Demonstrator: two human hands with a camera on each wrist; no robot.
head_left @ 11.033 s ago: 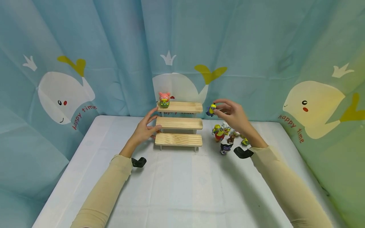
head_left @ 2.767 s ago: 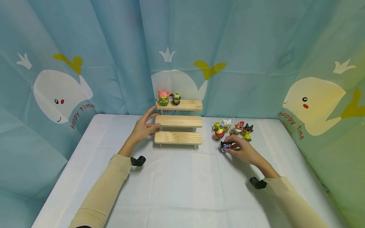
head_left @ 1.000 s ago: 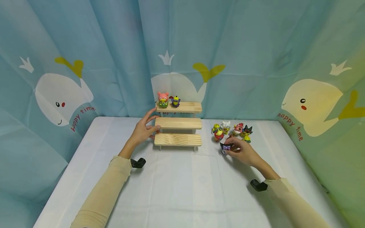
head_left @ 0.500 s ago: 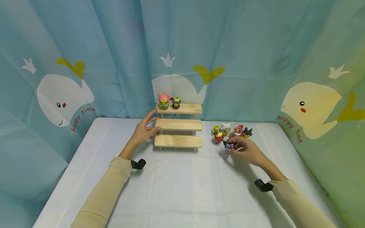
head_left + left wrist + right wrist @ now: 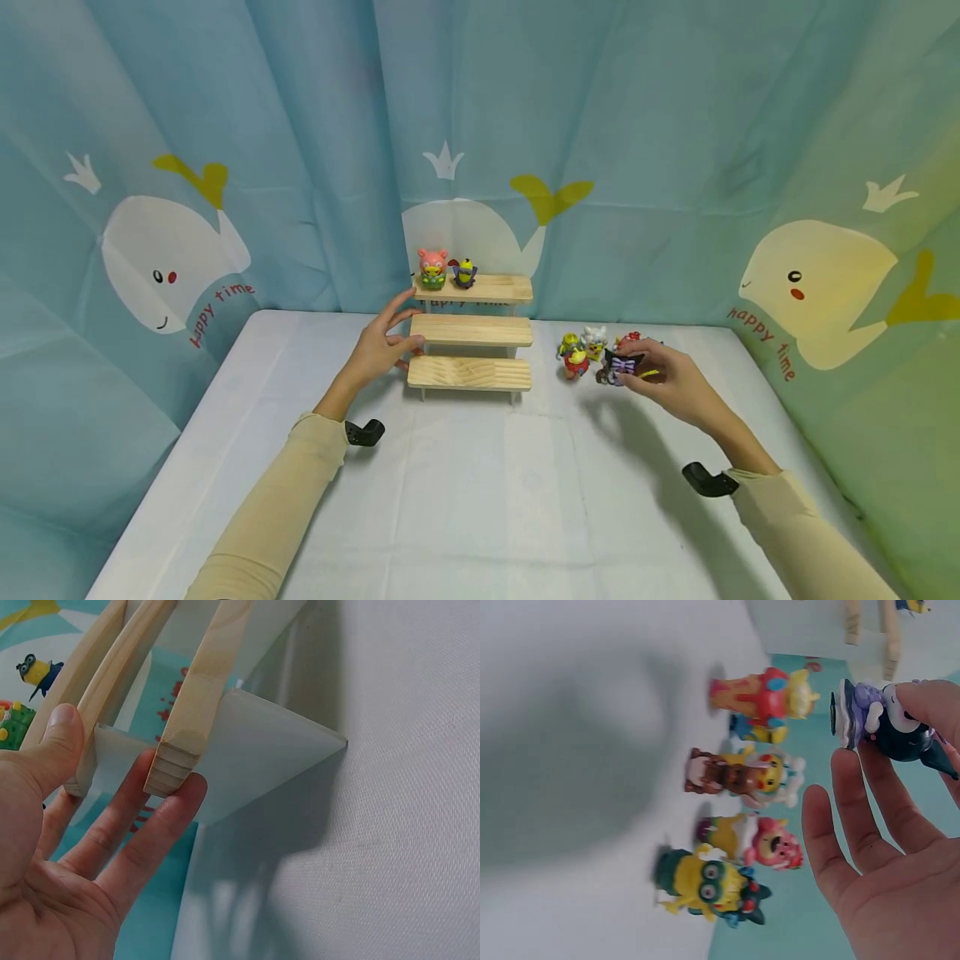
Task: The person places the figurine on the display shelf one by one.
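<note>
My right hand (image 5: 675, 383) pinches a black and purple figurine (image 5: 622, 365) with a pointed hood, lifted off the cloth. The right wrist view shows this held figurine (image 5: 896, 724) lying sideways in that image, thumb on its head, lower fingers stretched out. At the stand's left end, my left hand (image 5: 377, 346) grips the three-tier wooden display stand (image 5: 471, 331). In the left wrist view, thumb and fingers hold around the ends of the planks (image 5: 195, 682). A pink-hooded figurine (image 5: 432, 268) and a yellow and purple figurine (image 5: 465, 273) stand on the top tier.
Several figurines stand right of the stand, among them a red-clothed one (image 5: 576, 363) and a white-topped one (image 5: 594, 340). The right hand partly hides others, such as a goggled yellow one (image 5: 711, 881). A blue whale-print curtain (image 5: 645, 167) hangs behind the white-covered table (image 5: 480, 500).
The yellow and purple figurine, earlier in my right hand, now stands on the top tier. My right hand has since lifted the black and purple figurine and moved it right and back. The left hand stays.
</note>
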